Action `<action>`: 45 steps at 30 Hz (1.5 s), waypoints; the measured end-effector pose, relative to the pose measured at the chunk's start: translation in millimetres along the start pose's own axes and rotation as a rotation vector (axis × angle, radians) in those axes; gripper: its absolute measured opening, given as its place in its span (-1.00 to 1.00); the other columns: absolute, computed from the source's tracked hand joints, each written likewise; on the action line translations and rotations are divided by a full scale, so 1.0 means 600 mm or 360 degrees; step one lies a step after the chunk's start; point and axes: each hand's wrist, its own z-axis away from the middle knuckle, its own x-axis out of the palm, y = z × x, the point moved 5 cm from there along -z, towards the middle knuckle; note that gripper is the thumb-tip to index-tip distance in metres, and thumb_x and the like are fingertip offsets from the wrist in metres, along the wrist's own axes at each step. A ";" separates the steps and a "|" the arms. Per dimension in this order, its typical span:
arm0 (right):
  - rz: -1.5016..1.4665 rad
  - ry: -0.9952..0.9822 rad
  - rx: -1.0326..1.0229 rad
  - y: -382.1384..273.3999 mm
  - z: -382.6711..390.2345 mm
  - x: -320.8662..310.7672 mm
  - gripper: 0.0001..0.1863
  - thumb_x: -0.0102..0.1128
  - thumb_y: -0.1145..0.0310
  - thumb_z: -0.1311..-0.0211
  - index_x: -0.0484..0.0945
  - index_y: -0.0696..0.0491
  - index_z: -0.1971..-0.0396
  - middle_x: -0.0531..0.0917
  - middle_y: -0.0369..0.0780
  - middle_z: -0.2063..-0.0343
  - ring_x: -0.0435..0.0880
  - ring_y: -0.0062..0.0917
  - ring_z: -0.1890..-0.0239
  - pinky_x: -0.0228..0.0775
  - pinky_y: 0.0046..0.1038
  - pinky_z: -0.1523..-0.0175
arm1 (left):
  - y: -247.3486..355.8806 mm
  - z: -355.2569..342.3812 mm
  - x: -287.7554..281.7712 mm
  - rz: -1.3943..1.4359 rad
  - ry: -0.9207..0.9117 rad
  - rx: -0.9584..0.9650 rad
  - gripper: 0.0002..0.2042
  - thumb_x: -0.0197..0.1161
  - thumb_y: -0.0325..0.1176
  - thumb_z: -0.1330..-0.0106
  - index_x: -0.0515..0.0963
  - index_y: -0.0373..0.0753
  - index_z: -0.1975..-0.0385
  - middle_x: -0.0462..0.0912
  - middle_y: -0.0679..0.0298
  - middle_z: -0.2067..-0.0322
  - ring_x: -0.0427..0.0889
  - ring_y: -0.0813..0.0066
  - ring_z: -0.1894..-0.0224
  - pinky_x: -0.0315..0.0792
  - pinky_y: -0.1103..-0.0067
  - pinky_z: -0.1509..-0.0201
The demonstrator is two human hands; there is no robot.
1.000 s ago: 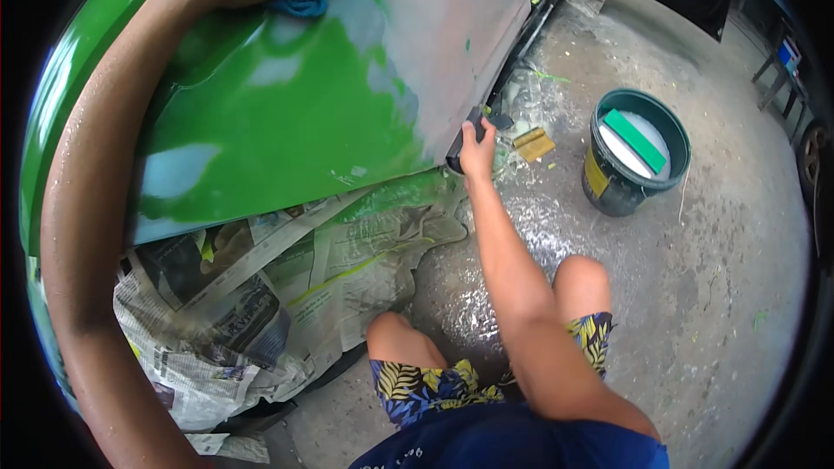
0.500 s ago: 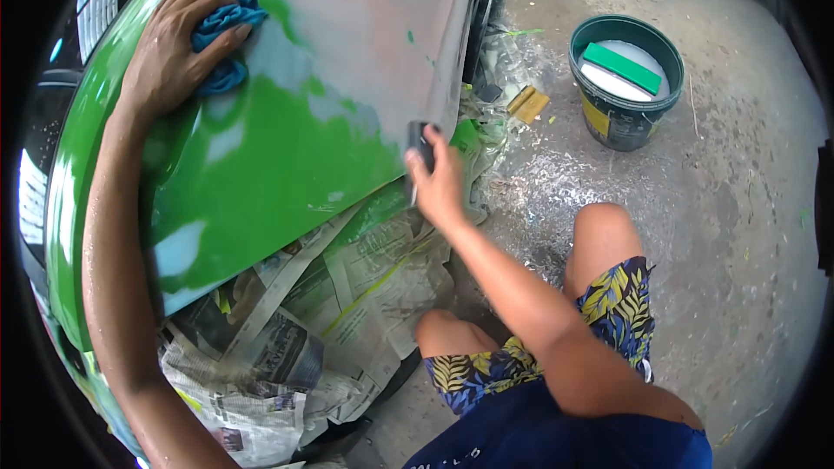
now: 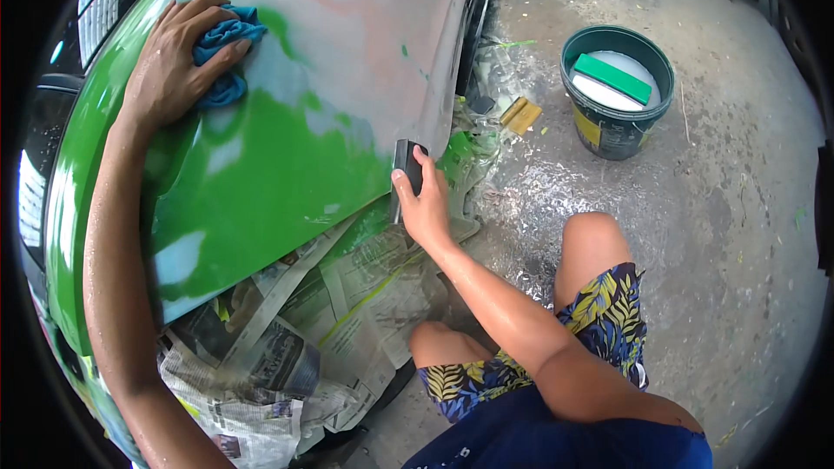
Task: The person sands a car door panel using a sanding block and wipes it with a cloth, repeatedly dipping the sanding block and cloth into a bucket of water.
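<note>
My left hand [image 3: 174,61] presses a crumpled blue cloth [image 3: 228,39] onto the upper left of a car body panel [image 3: 269,174]. The panel is bright green with sanded grey, pale blue and pinkish patches, and it looks wet. Fingers of my right hand [image 3: 425,200] wrap round a dark sanding block [image 3: 408,165], held upright on its narrow side at the panel's right edge. The block's working face is turned away from me, so whether it touches the edge is hard to see.
Newspaper sheets [image 3: 269,365] hang below the panel's lower edge. On the wet concrete floor [image 3: 721,234] stands a dark green bucket [image 3: 612,143] of cloudy water, with a green-and-white block [image 3: 613,76] in it. A yellowish-brown block [image 3: 521,115] lies nearer the panel, beside crumpled clear plastic [image 3: 482,143].
My right hand and the sanding block have shifted slightly down and left along the panel's edge. The left hand stays on the cloth. The whole view has moved a little.
</note>
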 end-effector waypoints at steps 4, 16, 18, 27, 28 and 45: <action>-0.0493 0.0038 0.0425 0.145 -0.179 -0.014 -0.40 0.31 0.10 -0.38 0.45 0.11 -0.29 0.64 0.10 -0.11 0.64 -0.12 -0.17 0.43 -0.26 -0.27 | 0.009 -0.011 -0.003 0.0028 0.0023 -0.0001 -0.57 0.27 -0.07 -0.38 0.64 -0.31 -0.04 0.56 0.06 -0.23 0.47 0.01 -0.30 0.28 0.24 -0.45; -0.0116 0.0211 0.0343 0.213 -0.307 -0.017 -0.38 0.27 0.08 -0.40 0.43 0.16 -0.30 0.66 0.06 -0.06 0.68 -0.21 -0.07 0.46 -0.25 -0.22 | 0.009 -0.016 0.013 -0.0034 0.0192 0.0031 -0.55 0.31 -0.01 -0.38 0.65 -0.28 -0.03 0.60 0.13 -0.16 0.51 0.09 -0.25 0.37 0.29 -0.40; 0.0069 0.0183 0.0111 0.130 -0.228 0.016 -0.37 0.30 0.07 -0.37 0.45 0.15 -0.28 0.67 0.06 -0.05 0.67 -0.20 -0.10 0.45 -0.25 -0.23 | -0.003 0.010 0.001 -0.0049 0.0127 0.0034 -0.55 0.31 -0.01 -0.37 0.66 -0.27 -0.02 0.60 0.14 -0.15 0.52 0.10 -0.22 0.38 0.28 -0.37; 0.0033 0.0277 0.0012 0.114 -0.234 0.009 -0.38 0.25 -0.03 -0.35 0.46 -0.06 -0.32 0.59 0.15 -0.01 0.60 0.08 -0.06 0.41 -0.08 -0.22 | 0.007 -0.009 -0.001 -0.0002 -0.0024 -0.0062 -0.58 0.31 -0.03 -0.34 0.64 -0.21 -0.03 0.56 0.13 -0.22 0.49 0.05 -0.30 0.30 0.20 -0.46; -0.0026 0.0227 0.0046 0.112 -0.239 0.008 -0.38 0.25 -0.03 -0.36 0.45 -0.06 -0.32 0.59 0.14 -0.01 0.60 0.08 -0.06 0.42 -0.09 -0.21 | 0.006 -0.008 -0.004 -0.0006 -0.0040 -0.0068 -0.58 0.31 -0.03 -0.33 0.64 -0.20 -0.02 0.56 0.13 -0.22 0.49 0.05 -0.30 0.30 0.20 -0.46; -0.0099 0.0211 -0.0061 0.133 -0.316 -0.002 -0.37 0.22 -0.06 -0.36 0.47 0.03 -0.29 0.62 0.18 -0.07 0.59 0.06 -0.15 0.41 -0.03 -0.22 | 0.006 -0.005 0.007 -0.0094 0.0079 -0.0024 -0.59 0.34 -0.03 -0.31 0.67 -0.21 0.01 0.59 0.13 -0.19 0.52 0.06 -0.26 0.36 0.20 -0.42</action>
